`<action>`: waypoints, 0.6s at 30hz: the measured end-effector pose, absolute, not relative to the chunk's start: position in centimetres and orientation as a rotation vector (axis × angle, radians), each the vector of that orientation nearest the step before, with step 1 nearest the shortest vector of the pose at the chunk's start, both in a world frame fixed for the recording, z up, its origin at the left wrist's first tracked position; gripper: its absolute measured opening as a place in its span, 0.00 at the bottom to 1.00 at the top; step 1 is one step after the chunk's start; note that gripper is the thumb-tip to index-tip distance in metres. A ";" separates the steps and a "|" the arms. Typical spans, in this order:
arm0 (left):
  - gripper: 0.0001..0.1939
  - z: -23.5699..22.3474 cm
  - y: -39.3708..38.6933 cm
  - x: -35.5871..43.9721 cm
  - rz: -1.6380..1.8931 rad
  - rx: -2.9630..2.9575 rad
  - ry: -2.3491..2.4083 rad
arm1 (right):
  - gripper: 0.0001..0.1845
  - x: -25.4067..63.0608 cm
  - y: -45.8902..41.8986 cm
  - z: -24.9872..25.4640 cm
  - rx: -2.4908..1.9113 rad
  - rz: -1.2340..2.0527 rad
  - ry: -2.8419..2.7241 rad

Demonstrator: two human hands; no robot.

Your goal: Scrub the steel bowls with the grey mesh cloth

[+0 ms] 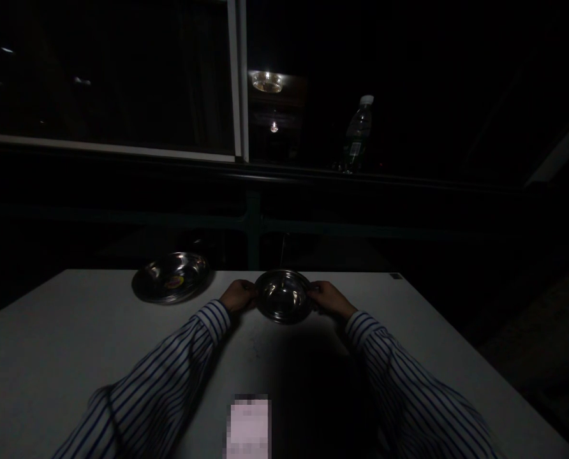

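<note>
A shiny metal bowl (284, 298) is at the far middle of the white table (122, 344), between my two hands. My left hand (240, 295) is closed on its left rim. On the opposite rim, my right hand (330, 298) grips with the fingers partly hidden in shadow. Whether the bowl rests on the table or hangs just above it, I cannot tell. To the left lies a wider metal dish (172, 278) with a yellow and red sticker inside; it may be several stacked together. Neither hand touches that dish.
A blurred, pale rectangle (249, 427) lies at the table's near edge. Beyond the table, a clear plastic bottle (358, 135) with a white cap stands on a ledge by the window frame (238, 83). A small dark patch (396, 276) marks the table's far right corner.
</note>
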State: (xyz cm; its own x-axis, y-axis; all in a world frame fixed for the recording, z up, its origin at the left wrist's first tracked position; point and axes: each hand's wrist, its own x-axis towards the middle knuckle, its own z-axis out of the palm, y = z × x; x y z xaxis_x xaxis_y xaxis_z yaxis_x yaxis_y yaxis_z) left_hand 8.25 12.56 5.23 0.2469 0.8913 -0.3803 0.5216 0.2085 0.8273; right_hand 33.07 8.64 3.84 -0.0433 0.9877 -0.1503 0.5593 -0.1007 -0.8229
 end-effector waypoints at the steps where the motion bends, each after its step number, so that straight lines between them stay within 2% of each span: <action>1: 0.18 5.3 12.5 8.3 0.438 1.453 1.417 | 0.09 33.1 8.7 3.8 -1.696 1.034 -1.637; 11: 0.16 6.4 11.7 11.0 0.451 1.486 1.383 | 0.13 35.7 8.1 4.6 -1.706 0.953 -1.564; 18: 0.18 5.5 11.9 15.9 0.465 1.468 1.320 | 0.13 40.2 7.2 5.0 -1.816 0.755 -1.519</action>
State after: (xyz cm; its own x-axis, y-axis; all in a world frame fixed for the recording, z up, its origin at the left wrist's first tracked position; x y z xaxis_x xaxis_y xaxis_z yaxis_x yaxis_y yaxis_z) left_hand 15.86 11.94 5.48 0.3134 0.8848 -0.3447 0.4735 0.1690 0.8644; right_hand 40.18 7.24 5.00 0.1649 0.9860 -0.0247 0.6150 -0.1224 -0.7790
